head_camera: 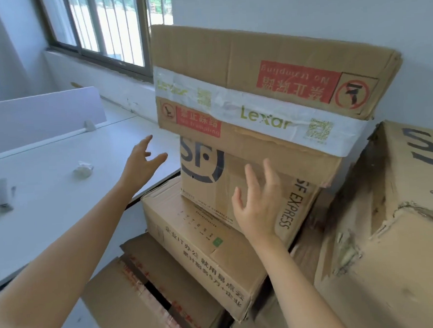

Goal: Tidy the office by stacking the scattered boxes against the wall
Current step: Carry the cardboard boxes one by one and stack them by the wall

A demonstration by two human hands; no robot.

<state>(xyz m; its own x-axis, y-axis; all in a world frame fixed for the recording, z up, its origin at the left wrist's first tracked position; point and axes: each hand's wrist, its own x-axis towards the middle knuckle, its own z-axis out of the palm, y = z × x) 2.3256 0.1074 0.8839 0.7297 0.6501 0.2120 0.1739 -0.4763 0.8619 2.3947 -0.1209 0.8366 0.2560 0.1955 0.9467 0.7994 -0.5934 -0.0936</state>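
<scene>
A stack of brown cardboard boxes stands against the white wall. On top lies a flat box with white Lexar tape [250, 68], resting on an SF Express box [211, 179]. Under that sits a long box with printed characters [190, 244], and a torn box [132, 303] lies lowest at the front. My right hand [258, 201] is spread flat against the front of the SF Express box, holding nothing. My left hand [142, 163] hovers open in the air to the left of the stack, fingers apart, touching nothing.
Another big dented SF box [392, 241] stands to the right of the stack. To the left is a white desk [47, 199] with a crumpled paper ball [82, 169], a small white object [1, 192] and a white divider panel [37, 116]. A barred window [105, 28] is behind.
</scene>
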